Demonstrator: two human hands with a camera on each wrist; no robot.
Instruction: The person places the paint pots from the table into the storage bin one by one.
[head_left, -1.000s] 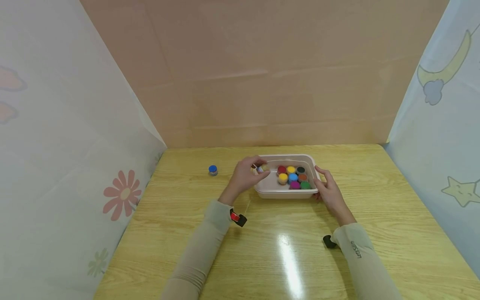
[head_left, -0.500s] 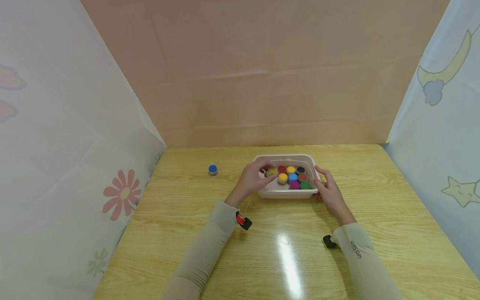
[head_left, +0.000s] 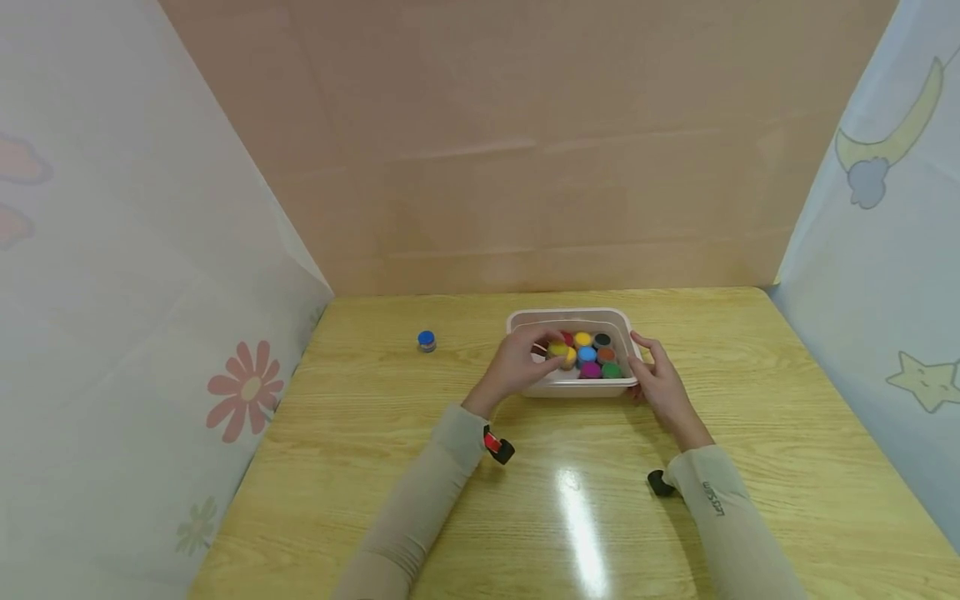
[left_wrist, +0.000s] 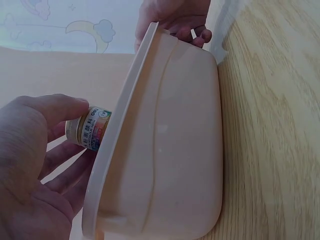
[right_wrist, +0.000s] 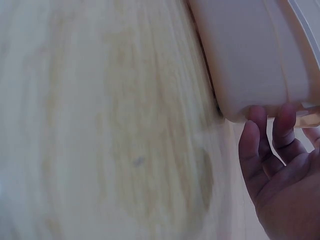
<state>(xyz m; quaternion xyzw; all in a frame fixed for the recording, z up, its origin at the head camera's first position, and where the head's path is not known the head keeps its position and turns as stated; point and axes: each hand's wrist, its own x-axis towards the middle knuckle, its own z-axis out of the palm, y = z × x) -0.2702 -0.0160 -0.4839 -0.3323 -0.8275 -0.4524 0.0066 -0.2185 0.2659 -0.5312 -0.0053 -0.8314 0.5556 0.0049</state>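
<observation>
In the left wrist view my left hand (left_wrist: 42, 150) pinches a small paint jar (left_wrist: 89, 127) with a printed label between thumb and fingers, at the rim of a pale pink plastic tub (left_wrist: 175, 135). From the head view, that left hand (head_left: 517, 362) reaches over the tub's left part, the jar just above other jars. My right hand (head_left: 660, 383) holds the tub's right end by the rim; in the right wrist view its bent fingertips (right_wrist: 257, 115) touch the end wall. Inside stand several paint jars, among them blue (head_left: 587, 356), purple (head_left: 590, 370), green (head_left: 611, 371) and black (head_left: 602, 341).
A jar with a blue lid (head_left: 427, 341) stands alone on the wooden table (head_left: 360, 433), left of the tub. A brown paper-like backdrop (head_left: 525, 167) rises behind the table, with patterned sheets at both sides.
My left hand has carried the paint jar to the right and slightly down, further into the tub, close to the other jars. The right hand has stayed at the tub's right end.
</observation>
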